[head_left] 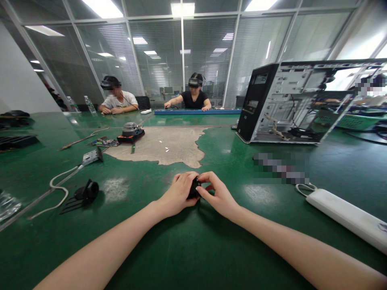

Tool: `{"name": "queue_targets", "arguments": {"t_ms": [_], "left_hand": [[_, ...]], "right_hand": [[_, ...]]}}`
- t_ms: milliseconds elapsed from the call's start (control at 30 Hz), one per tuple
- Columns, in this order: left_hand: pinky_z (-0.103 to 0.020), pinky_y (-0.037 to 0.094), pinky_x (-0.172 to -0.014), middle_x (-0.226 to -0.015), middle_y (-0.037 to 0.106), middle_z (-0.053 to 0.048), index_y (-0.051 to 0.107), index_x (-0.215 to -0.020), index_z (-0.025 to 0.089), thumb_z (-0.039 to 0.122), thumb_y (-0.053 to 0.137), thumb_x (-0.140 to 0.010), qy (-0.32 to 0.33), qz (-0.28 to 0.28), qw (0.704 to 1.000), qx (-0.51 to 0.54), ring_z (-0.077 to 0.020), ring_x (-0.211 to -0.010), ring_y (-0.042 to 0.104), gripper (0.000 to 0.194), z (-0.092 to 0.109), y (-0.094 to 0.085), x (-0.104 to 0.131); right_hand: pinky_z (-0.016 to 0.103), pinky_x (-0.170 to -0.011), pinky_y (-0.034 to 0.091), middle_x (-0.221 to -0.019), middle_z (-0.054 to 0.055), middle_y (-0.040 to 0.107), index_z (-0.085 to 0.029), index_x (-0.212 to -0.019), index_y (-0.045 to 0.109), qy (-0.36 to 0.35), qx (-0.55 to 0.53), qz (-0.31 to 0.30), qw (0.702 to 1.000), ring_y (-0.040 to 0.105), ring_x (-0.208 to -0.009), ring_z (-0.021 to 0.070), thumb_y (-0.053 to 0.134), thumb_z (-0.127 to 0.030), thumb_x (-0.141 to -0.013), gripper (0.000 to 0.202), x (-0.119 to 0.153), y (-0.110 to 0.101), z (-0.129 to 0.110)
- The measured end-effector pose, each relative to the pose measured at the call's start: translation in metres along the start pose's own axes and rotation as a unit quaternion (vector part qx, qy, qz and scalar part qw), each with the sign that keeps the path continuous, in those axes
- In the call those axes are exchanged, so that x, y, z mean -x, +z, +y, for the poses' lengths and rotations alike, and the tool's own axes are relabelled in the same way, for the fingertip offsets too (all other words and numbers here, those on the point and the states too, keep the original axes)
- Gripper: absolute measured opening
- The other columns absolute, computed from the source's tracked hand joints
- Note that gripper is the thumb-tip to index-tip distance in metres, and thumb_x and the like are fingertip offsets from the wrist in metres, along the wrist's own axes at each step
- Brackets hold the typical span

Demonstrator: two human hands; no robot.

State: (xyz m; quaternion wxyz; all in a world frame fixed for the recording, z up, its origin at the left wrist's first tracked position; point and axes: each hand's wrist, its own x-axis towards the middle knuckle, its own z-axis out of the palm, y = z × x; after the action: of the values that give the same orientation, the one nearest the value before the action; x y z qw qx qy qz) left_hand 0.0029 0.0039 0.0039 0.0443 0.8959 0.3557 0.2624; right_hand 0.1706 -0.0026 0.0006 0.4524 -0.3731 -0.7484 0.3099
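Just in front of me, a small black part (193, 189) is between my two hands on the green table (181, 249). My left hand (180, 190) wraps round it from the left, the fingers closed over its top. From the right, my right hand (215, 192) pinches the part's right side between thumb and fingertips. Much of the part is hidden by my fingers.
An open computer case (260, 104) stands at the right, above a white power strip (344, 217). Left lie a black bracketed part (86, 192), a metal box (91, 157) and a cable. A heatsink fan (130, 131) sits farther back. Two people sit across the table.
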Motion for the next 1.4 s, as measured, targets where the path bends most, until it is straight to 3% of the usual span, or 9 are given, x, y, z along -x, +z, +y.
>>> {"name": "queue_targets", "arguments": {"t_ms": [233, 500, 800, 1067, 1400], "left_hand": [[-0.04, 0.028, -0.092, -0.118, 0.044, -0.011, 0.026, -0.119, 0.02, 0.016, 0.057, -0.067, -0.002, 0.001, 1.0, 0.002, -0.0232, -0.111, 0.04, 0.061, -0.0001, 0.0003, 0.0005], [-0.04, 0.03, -0.091, -0.118, 0.045, -0.009, 0.026, -0.12, 0.02, 0.016, 0.058, -0.068, -0.001, 0.003, 1.0, 0.006, -0.0227, -0.111, 0.041, 0.061, -0.0005, 0.0001, 0.0005], [-0.04, 0.029, -0.092, -0.119, 0.044, -0.01, 0.027, -0.119, 0.02, 0.018, 0.059, -0.068, -0.002, 0.001, 1.0, 0.005, -0.0229, -0.111, 0.04, 0.06, -0.0016, 0.0012, 0.0004], [-0.041, 0.029, -0.092, -0.117, 0.045, -0.01, 0.026, -0.12, 0.021, 0.017, 0.057, -0.068, 0.001, 0.003, 1.0, 0.007, -0.0235, -0.111, 0.04, 0.06, -0.0005, -0.0001, 0.0002], [-0.04, 0.029, -0.092, -0.117, 0.044, -0.01, 0.026, -0.119, 0.02, 0.017, 0.058, -0.067, -0.003, 0.0, 1.0, 0.004, -0.0234, -0.111, 0.04, 0.061, -0.0017, 0.0012, 0.0002]], "right_hand": [[0.028, -0.064, 0.05, -0.09, 0.003, 0.055, -0.019, -0.097, 0.045, 0.079, -0.037, -0.047, 0.995, 0.057, -0.076, 0.0131, 0.05, -0.02, -0.077, 0.02, -0.0021, 0.0009, 0.0001], [0.026, -0.067, 0.048, -0.092, 0.003, 0.051, -0.02, -0.089, 0.051, -0.002, 0.006, 0.0, 1.0, 0.053, -0.086, 0.0146, 0.051, -0.021, -0.077, 0.012, 0.0, -0.0009, -0.001], [0.028, -0.066, 0.05, -0.093, 0.004, 0.054, -0.019, -0.098, 0.045, 0.074, -0.036, -0.043, 0.996, 0.056, -0.082, 0.0138, 0.048, -0.02, -0.078, 0.02, -0.0021, 0.001, -0.0007], [0.027, -0.067, 0.049, -0.095, 0.004, 0.051, -0.022, -0.092, 0.05, -0.013, 0.014, -0.004, 1.0, 0.053, -0.09, 0.0156, 0.051, -0.018, -0.076, 0.016, 0.0009, -0.0011, -0.0023], [0.029, -0.065, 0.05, -0.091, 0.004, 0.055, -0.019, -0.099, 0.044, 0.08, -0.037, -0.054, 0.995, 0.057, -0.078, 0.0133, 0.049, -0.02, -0.078, 0.022, -0.0016, 0.0005, -0.0019]]}}
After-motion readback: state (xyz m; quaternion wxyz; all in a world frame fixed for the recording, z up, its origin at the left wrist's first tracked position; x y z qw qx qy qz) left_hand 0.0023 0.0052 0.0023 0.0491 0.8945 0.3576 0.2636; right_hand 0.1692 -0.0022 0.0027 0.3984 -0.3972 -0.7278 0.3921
